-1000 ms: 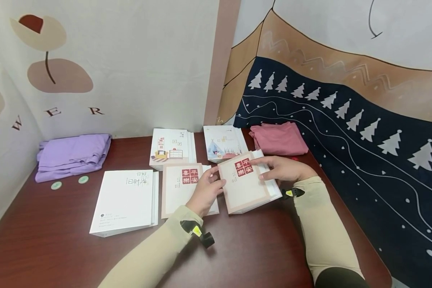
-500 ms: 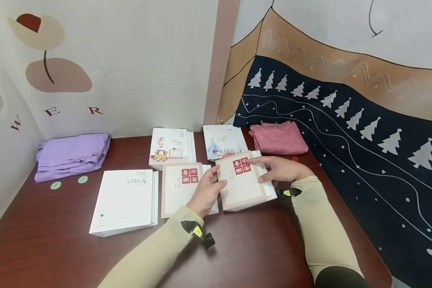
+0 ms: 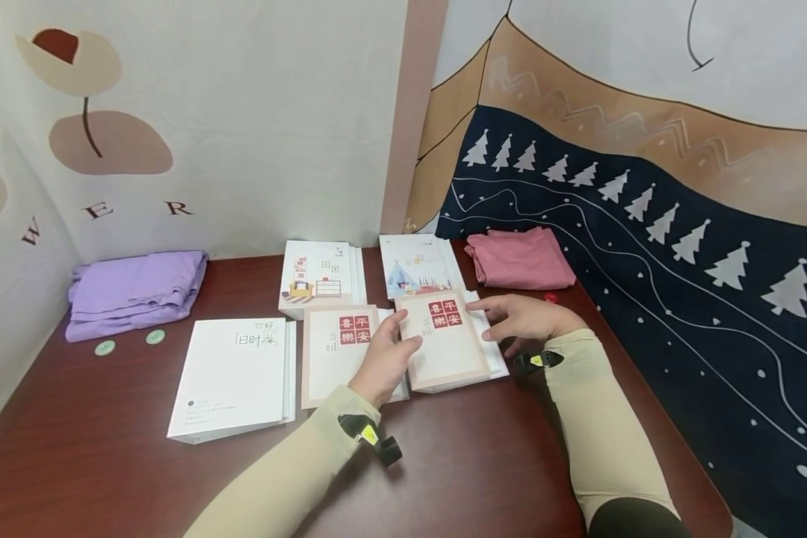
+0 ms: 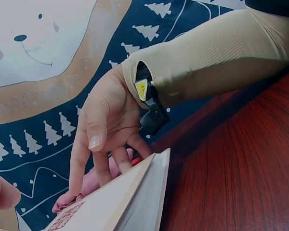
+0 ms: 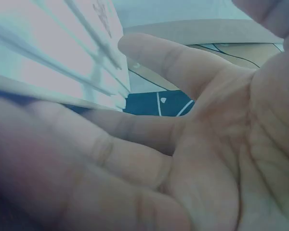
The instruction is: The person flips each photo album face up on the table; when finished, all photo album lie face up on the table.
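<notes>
A thick photo album (image 3: 444,347) with a beige-bordered cover and red square characters lies slightly turned on the table. My left hand (image 3: 385,359) is at its left edge, index finger along the side and thumb overlapping the cover. At the right edge is my right hand (image 3: 531,317), fingers extended beside the white pages. In the left wrist view the right hand (image 4: 106,115) has spread fingers, partly hidden behind the album (image 4: 111,202). Layered white pages (image 5: 58,57) stand close to its fingers in the right wrist view. A matching album (image 3: 336,359) lies left, partly covered by my left hand.
A white album (image 3: 235,373) lies farther left. Two illustrated albums (image 3: 316,276) (image 3: 420,265) stand behind. Folded purple cloth (image 3: 134,291) and pink cloth (image 3: 521,258) lie at the back, with green buttons (image 3: 155,337) on the left and a red button (image 3: 551,297) on the right.
The album between my hands has shifted left and straightened, closer to its match. My right fingers have come off its cover to its right edge. The left hand has barely moved.
</notes>
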### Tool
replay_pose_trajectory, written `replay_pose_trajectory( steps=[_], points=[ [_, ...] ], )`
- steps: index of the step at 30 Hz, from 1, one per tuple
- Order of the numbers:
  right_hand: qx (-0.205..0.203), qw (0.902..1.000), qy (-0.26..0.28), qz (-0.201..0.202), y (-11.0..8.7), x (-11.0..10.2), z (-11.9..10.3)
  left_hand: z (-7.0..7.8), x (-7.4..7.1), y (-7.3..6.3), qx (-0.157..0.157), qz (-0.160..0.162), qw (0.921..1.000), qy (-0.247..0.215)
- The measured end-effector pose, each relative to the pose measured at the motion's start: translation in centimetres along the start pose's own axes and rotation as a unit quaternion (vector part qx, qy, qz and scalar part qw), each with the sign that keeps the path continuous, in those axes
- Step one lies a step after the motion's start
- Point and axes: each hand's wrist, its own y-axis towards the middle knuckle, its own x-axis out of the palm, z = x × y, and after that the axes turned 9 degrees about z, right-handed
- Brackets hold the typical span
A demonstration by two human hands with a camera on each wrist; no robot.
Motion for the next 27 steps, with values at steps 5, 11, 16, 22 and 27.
replay_pose_trajectory(
  steps=[5,11,16,22,27],
  points=[
    [0.001,0.9998,-0.02,0.004,-0.15,-0.25,0.03,0.05,-0.04,0.01,-0.003,0.001,0.9998,0.02],
    [-0.001,0.9999,-0.01,-0.004,0.16,-0.14,0.18,0.08,-0.18,-0.16,-0.004,-0.008,0.9984,0.056],
    [0.0,0.9999,-0.013,-0.004,0.57,0.06,0.24,-0.21,-0.26,-0.13,-0.007,-0.006,0.998,0.062],
    [0.001,0.9998,-0.021,0.003,0.52,0.08,-0.04,-0.26,-0.27,-0.04,-0.002,-0.005,0.9974,0.072],
    [0.001,0.9998,-0.015,0.016,0.48,0.12,0.21,0.18,-0.59,-0.35,-0.003,-0.021,0.996,0.086]
  ],
)
